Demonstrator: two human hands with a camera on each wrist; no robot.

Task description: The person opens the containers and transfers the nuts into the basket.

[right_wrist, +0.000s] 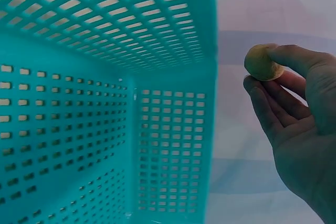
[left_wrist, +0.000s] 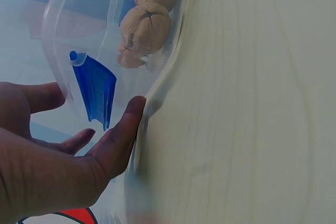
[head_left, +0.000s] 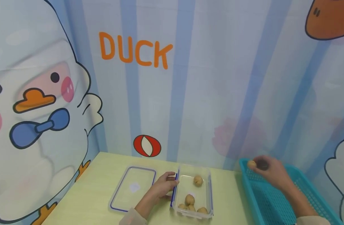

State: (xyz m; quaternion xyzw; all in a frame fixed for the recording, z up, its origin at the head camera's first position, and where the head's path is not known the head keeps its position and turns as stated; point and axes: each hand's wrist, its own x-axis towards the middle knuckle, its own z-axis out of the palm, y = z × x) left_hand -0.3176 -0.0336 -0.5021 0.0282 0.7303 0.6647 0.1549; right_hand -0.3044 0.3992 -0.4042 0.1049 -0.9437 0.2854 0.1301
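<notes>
Found in the right hand (head_left: 274, 173): one walnut (right_wrist: 261, 62), rounded and tan, pinched between thumb and fingertips. Seen in the head view over the far left corner of a turquoise basket (head_left: 249, 193); in the right wrist view, just beside the rim and clear of it. Basket of moulded plastic, rectangular, deep, with walls pierced by rows of small oblong slots and a smooth rim.

Noted at the left hand (head_left: 162, 186): fingers spread and slightly bent against the left side of a clear box (head_left: 184, 186), neither clenched nor withdrawn, with fingertips at the rim and at the base. Box of rigid transparent plastic, oblong with rounded corners, fitted with a ribbed blue flap (left_wrist: 95, 88) hanging outward between the fingers.

Counted inside the box: five walnuts, hard-shelled, wrinkled and seamed; one alone (head_left: 198, 180) toward the far end, the rest (head_left: 189, 199) gathered at the near end, some touching.

Recorded left of the box: a flat clear lid (head_left: 132, 175), rectangular, edged with a blue line, lying on a pale yellow tabletop (head_left: 87, 187) of faint, wavy wood grain.

Behind: a striped backdrop (head_left: 205, 78), lightly creased, lettered DUCK in orange.
</notes>
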